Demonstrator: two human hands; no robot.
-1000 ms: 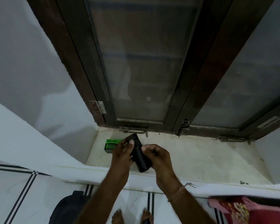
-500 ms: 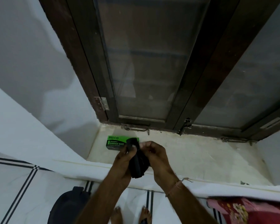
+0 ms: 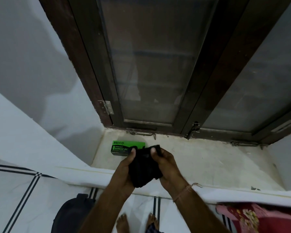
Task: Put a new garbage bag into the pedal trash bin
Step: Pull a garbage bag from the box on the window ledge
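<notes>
two bare feet [image 3: 123, 223] stand on white floor tiles [image 3: 23, 190] with dark double lines at the bottom of the view, with a dark rounded thing [image 3: 71, 214], possibly a bin, just left of them and a red flowered cloth [image 3: 252, 217] at the lower right. above them both forearms reach forward over the edge of a pale stone sill [image 3: 200, 163]. the left hand [image 3: 124, 172] and the right hand [image 3: 168, 167] are both closed around a folded black garbage bag [image 3: 144, 170], thumbs pressed on its top edge and fingers wrapped behind it, so the bag is held between the two hands above the sill's front edge. a thin thread band [image 3: 181, 193] circles the right wrist. just behind the left thumb a green box [image 3: 123, 147] lies flat on the sill near its left corner; it reads "beco" and, in larger letters, "garbage ba", the rest hidden by the hand, and the smaller lines are too small to read. beyond it a dark wooden window frame [image 3: 208, 91] with dusty glass, a metal hinge [image 3: 107, 107] and hook latches [image 3: 144, 134] closes the far side.
</notes>
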